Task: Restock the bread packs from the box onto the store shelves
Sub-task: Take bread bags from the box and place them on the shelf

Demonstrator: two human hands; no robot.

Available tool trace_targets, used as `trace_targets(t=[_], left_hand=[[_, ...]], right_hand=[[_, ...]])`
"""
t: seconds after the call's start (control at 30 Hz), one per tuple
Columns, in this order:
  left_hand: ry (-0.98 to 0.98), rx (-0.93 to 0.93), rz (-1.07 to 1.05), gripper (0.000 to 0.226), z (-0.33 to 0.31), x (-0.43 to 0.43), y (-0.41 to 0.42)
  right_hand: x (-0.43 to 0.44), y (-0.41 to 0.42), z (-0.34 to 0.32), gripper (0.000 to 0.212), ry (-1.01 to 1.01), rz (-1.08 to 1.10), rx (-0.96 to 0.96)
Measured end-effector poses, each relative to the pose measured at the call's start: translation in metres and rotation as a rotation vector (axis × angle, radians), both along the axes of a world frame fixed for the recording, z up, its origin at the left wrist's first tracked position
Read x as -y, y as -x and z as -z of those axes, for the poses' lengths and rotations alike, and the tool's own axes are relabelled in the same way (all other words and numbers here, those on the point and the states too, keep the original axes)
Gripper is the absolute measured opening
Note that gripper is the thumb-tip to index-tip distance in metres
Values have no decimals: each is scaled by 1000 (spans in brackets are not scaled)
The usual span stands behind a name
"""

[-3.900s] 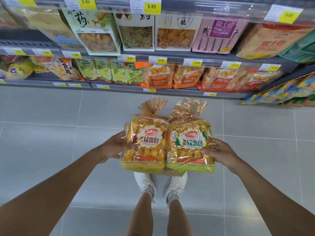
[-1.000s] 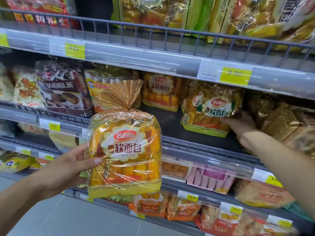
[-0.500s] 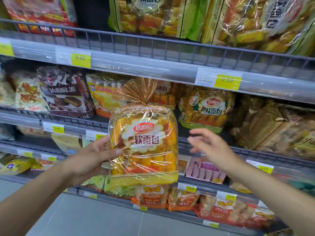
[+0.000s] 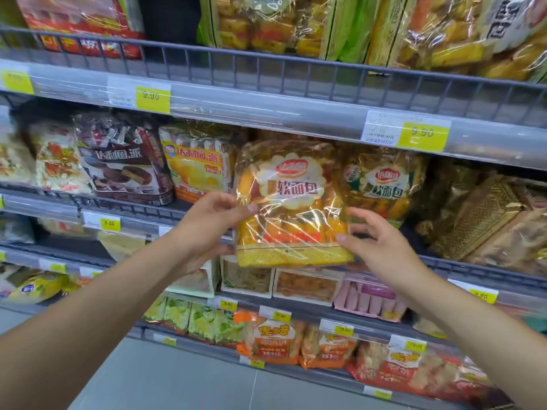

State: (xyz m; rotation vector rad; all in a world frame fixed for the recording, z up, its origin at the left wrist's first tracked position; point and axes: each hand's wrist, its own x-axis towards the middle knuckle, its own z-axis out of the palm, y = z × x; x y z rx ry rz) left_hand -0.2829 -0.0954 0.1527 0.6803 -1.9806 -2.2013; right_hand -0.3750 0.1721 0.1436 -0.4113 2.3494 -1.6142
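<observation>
Now, pack: held upright just left of the shelved pack, overlapping that one's left edge, out in front of the shelf and not yet set down.
Left grip: pinches the pack's left edge, thumb on the front, fingers behind.
Right grip: wide. Its thumb tip is at the pack's lower right corner and its fingers are spread just below the shelved pack, not closed round anything.
Material: crinkly clear film, glossy with glare, a yellow printed band along the bottom, and rows of small orange-brown rolls inside.
Handling: probably light and soft. The film looks slippery and the rolls would squash, so take both side edges lightly or support the bottom band.
Slot: the space left of the shelved pack is hidden behind the pack.
</observation>
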Motion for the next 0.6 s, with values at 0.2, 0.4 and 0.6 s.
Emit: trace_targets(t=[0.2,0.4,0.6], left_hand=[[264,-12,-61,12,-7,-1,31],[262,-6,-104,22,-4,3,61],[245,-18,-94,69,15,15,92]], right_hand=[[18,26,10,59,-26,71,-46],[39,56,20,53,-8,144,-127],[58,78,30,61,42,167,-24]])
